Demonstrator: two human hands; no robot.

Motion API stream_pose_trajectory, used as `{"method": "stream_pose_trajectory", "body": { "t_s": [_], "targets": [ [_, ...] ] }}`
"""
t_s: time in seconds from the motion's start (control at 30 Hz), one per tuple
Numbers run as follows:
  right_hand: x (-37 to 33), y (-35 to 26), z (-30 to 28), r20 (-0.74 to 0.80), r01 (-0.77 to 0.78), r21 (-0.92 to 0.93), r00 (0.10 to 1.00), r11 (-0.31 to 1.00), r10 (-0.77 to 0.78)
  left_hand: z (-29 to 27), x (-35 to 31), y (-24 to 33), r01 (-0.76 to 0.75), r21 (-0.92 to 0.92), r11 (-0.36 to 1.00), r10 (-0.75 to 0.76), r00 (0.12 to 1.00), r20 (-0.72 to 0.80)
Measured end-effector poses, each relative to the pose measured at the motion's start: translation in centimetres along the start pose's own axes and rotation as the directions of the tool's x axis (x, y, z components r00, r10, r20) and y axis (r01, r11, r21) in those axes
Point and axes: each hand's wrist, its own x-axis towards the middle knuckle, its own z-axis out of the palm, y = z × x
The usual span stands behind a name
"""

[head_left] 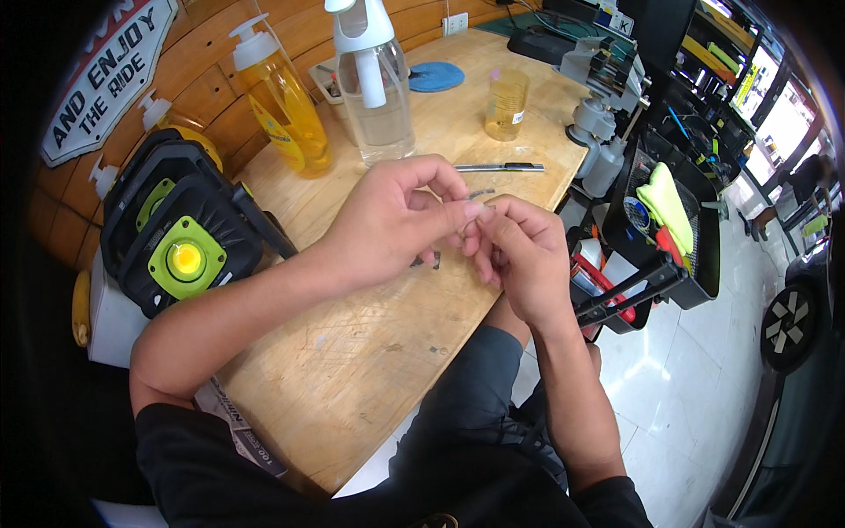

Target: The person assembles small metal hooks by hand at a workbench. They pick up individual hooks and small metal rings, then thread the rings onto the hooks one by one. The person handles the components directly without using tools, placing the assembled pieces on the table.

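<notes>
Scratched wooden table (352, 370), hands (528, 251) above, plank wall (204, 57), tiled floor (691, 361)

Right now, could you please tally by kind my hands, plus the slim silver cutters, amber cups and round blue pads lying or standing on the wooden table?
Hands: 2 (left hand, right hand)
Slim silver cutter: 1
Amber cup: 1
Round blue pad: 1
Total: 5

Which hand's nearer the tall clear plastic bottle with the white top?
Left. Left hand is just in front of the clear bottle; right hand is farther, to its right.
</notes>
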Motion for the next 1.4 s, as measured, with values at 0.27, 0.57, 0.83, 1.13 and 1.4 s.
{"method": "stream_pose_trajectory", "body": {
  "t_s": [0.27, 0.57, 0.83, 1.13, 1.4],
  "targets": [
    [-0.4, 0.2, 2.4, -0.248, 0.225, -0.025, 0.942, 0.974, -0.224, -0.4, 0.2, 0.1, 0.024, 0.018, 1.000, -0.022, 0.996, -0.088],
    [0.0, 0.3, 0.6, -0.242, 0.113, 0.020, 0.965, 0.993, -0.105, -0.8, 0.4, -0.1, 0.060, -0.074, 0.995, -0.060, 0.998, -0.005],
    [1.1, 1.5, 0.6, -0.199, 0.417, -0.544, 0.779, 0.728, -0.595, -0.6, 0.3, 0.2, 0.098, -0.038, 0.994, -0.100, 0.994, -0.049],
    [1.4, 1.3, 1.4, -0.043, 0.507, -0.716, 0.654, 0.480, -0.755, -0.7, 0.3, -0.4, 0.065, -0.259, 0.964, -0.079, 0.996, -0.042],
    [1.2, 0.7, 1.6, 0.035, 0.500, -0.766, 0.661, 0.405, -0.750, -1.3, 0.8, -1.7, -0.008, -0.485, 0.875, 0.034, 0.998, 0.047]
  ]
}}
